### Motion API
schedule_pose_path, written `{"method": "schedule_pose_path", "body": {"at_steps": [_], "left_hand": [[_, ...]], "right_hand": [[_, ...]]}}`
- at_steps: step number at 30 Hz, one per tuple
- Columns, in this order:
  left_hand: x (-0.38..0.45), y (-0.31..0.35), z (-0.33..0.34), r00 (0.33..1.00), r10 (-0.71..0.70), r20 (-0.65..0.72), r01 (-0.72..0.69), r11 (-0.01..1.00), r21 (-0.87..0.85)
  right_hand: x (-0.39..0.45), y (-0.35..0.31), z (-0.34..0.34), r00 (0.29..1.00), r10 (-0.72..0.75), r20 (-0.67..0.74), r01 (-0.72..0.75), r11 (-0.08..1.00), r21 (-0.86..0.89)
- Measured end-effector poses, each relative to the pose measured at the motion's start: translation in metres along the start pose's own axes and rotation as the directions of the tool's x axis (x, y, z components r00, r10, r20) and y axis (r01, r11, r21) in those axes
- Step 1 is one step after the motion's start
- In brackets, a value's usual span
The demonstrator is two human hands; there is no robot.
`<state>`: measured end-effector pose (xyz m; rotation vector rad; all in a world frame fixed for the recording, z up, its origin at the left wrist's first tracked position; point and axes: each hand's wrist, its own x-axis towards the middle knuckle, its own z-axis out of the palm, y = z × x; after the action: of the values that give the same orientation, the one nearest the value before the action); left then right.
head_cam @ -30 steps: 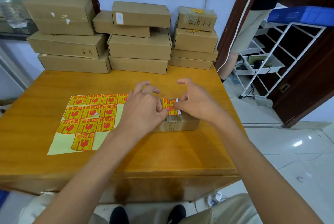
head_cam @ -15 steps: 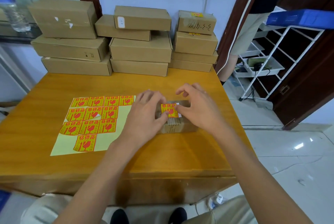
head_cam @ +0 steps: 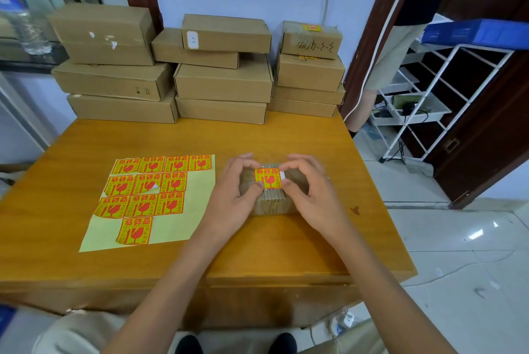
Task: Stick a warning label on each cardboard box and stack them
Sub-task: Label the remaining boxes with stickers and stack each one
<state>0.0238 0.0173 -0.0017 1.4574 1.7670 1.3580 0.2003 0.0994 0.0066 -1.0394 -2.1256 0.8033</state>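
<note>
Head view, warning label (head_cam: pixel 268 178) now flat on small box (head_cam: pixel 272 202), left hand (head_cam: pixel 233 199) and right hand (head_cam: pixel 312 196) still pinching its edges

Just right of the frame's centre we see a small brown cardboard box (head_cam: pixel 273 202) lying flat on the table, a yellow-and-red warning label (head_cam: pixel 268 179) on its top. Left of centre lies a pale sheet (head_cam: pixel 183 205) bearing 11 more labels. Stacked boxes (head_cam: pixel 223 67) fill the upper middle.

Warning label (head_cam: pixel 268 179) on small box (head_cam: pixel 273 202): red characters "易碎品", glass symbol. Sticker sheet (head_cam: pixel 148 196): same labels. Top right stacked box (head_cam: pixel 310 40): illegible handwriting.
</note>
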Motion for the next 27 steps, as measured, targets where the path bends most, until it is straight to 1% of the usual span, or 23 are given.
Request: {"method": "schedule_pose_path", "body": {"at_steps": [3, 8, 10, 12, 16, 22, 27], "left_hand": [[-0.0012, -0.0024, 0.0003, 1.000, 0.005, 0.004, -0.006, 1.000, 0.015], [-0.0014, -0.0035, 0.0017, 1.000, 0.010, -0.005, -0.010, 1.000, 0.011], [-0.0012, -0.0039, 0.0016, 1.000, 0.023, -0.009, -0.023, 1.000, 0.012], [-0.0011, -0.0039, 0.0021, 0.999, 0.034, -0.025, -0.033, 0.998, 0.055], [-0.0017, -0.0018, 0.0017, 0.993, 0.059, -0.104, -0.047, 0.993, 0.110], [-0.0007, -0.0053, 0.0009, 0.988, 0.038, -0.148, -0.025, 0.996, 0.087], [0.0001, -0.0067, 0.0008, 0.991, 0.037, -0.131, -0.029, 0.998, 0.061]], "right_hand": [[-0.0012, 0.0020, 0.0058, 0.998, -0.003, -0.056, 0.004, 0.999, 0.035], [-0.0018, 0.0041, 0.0104, 0.994, -0.035, -0.103, 0.035, 0.999, 0.003], [-0.0022, 0.0036, 0.0105, 0.994, -0.043, -0.101, 0.044, 0.999, 0.006], [-0.0035, 0.0029, 0.0097, 0.994, -0.053, -0.096, 0.053, 0.999, -0.004], [-0.0067, 0.0016, 0.0073, 0.991, -0.063, -0.115, 0.061, 0.998, -0.020], [-0.0078, 0.0008, 0.0086, 0.992, -0.073, -0.102, 0.068, 0.996, -0.054], [-0.0072, 0.0039, 0.0089, 0.992, -0.081, -0.100, 0.075, 0.995, -0.066]]}}
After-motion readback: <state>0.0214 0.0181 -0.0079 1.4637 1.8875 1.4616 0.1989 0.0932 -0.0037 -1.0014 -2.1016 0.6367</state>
